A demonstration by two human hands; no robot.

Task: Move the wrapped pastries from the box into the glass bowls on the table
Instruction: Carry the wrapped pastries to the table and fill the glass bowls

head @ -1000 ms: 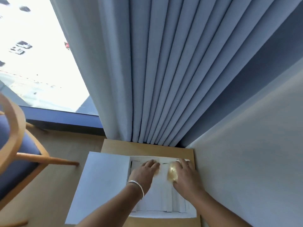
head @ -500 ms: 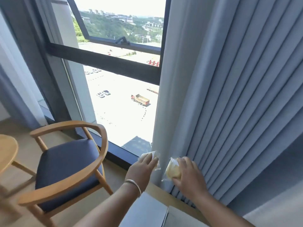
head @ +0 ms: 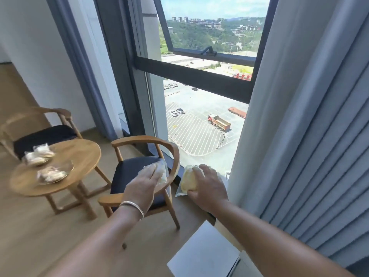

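My left hand grips a wrapped pastry in clear plastic, held over the near chair. My right hand grips a second wrapped pastry, yellowish in its clear bag, in front of the window. The white box shows only its open lid at the bottom edge, below my right forearm. On the round wooden table at the left stand two glass bowls, the nearer one and the farther one, each holding wrapped pastries.
A wooden armchair with a dark seat stands between me and the table. A second armchair is behind the table. A grey-blue curtain hangs at the right beside the tall window.
Both hands lifted a pastry each out of the box. The view swung left from the box to the window, chairs and round table.
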